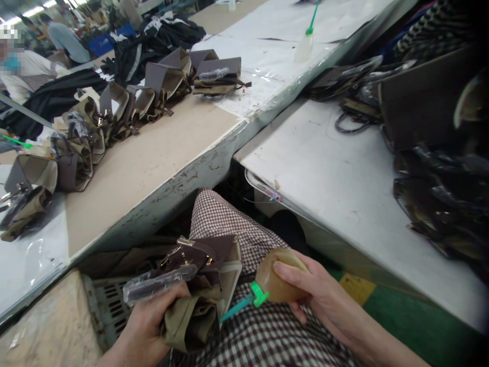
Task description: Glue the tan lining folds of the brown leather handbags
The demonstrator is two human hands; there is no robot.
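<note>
My left hand (147,318) is closed around a small brown and tan handbag (200,278) held over my lap; a plastic-wrapped strap lies across its top. My right hand (317,298) grips a squeeze bottle of amber glue (277,278) with a green cap. Its thin teal nozzle (237,308) points left and touches the bag's lower edge. Both hands hover above my checked trousers (244,229).
A row of similar unfinished bags (114,109) lies on the long tan worktable (153,158) at left. A white table (336,178) at right carries dark bags (431,153). Another glue bottle (304,46) stands farther back. A grey slotted crate (109,306) sits below left. Other people work at far left.
</note>
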